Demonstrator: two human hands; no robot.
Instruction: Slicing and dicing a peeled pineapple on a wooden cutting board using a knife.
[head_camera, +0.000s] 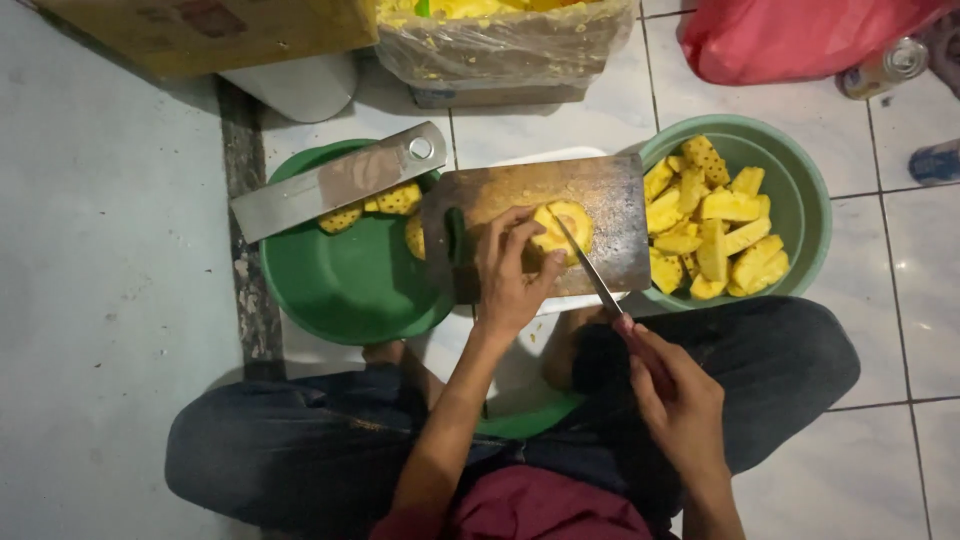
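A peeled yellow pineapple piece (572, 222) lies on a worn wooden cutting board (620, 200). My left hand (508, 270) presses on the piece from its left side, fingers curled over it. My right hand (675, 392) grips the handle of a thin knife (580, 258), whose blade angles up and left with its tip on the pineapple. The board rests between two green basins above my crossed legs.
The right green basin (805, 190) holds several cut pineapple chunks (712, 220). A left green basin (340, 285) holds a few pieces under a flat metal cleaver (335, 182). A plastic-lined box of peels (500, 45), a red bag (790, 40) and a can (885, 65) stand behind.
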